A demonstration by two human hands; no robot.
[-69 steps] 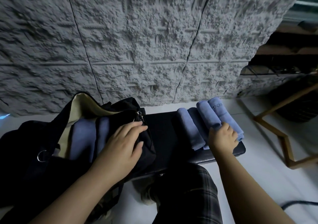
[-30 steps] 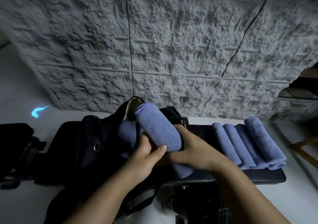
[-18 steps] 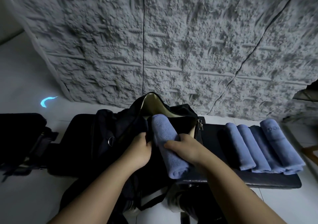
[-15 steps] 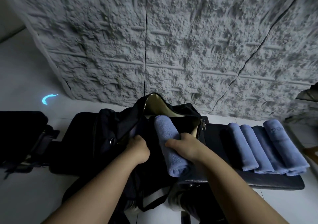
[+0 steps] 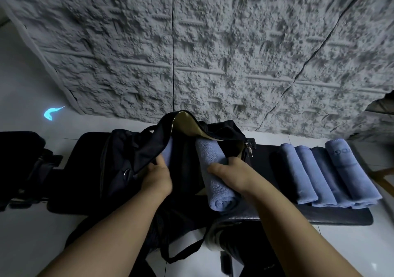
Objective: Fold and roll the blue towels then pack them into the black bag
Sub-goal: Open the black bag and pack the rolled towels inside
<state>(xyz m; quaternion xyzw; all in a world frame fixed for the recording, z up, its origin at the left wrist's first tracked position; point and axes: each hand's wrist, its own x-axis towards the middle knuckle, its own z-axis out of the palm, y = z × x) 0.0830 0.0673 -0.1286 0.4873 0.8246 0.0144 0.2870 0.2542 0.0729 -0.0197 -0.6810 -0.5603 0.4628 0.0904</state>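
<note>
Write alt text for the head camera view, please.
A person's right hand pushes a rolled blue towel into an open black bag, which the left hand holds open; four more rolled towels lie on a black bench.

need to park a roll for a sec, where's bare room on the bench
Bare black bench shows between the bag's zipper pull and the four rolled towels, plus a strip along the front edge. The bag mouth is crowded: both hands and a roll fill it.
</note>
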